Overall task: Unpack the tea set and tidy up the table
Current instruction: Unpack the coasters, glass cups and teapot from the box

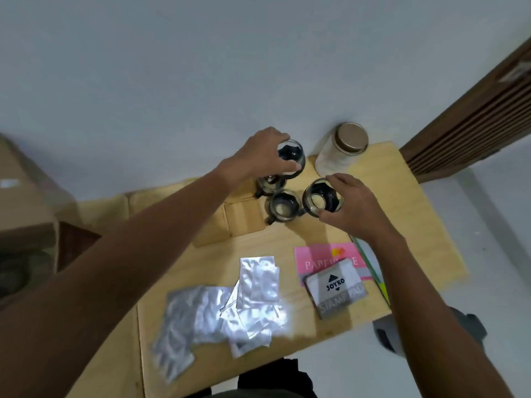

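Observation:
Several small glass tea cups with black holders stand at the far side of the wooden table (402, 196). My left hand (258, 156) grips one glass cup (291, 158) from its left side, near the table's back edge. My right hand (353, 205) holds another glass cup (320, 198) by its right side. Between them stand two more cups, one (283, 206) in the middle and one (270, 183) partly hidden under my left hand. A flat cardboard piece (238, 219) lies left of the cups.
A jar with a metal lid (342, 149) stands at the back right. Silver foil pouches (230, 305) lie scattered at the front. A pink paper pack (324, 257) and a stamp pad box (336, 285) lie right of them. A cardboard box (26, 202) is far left.

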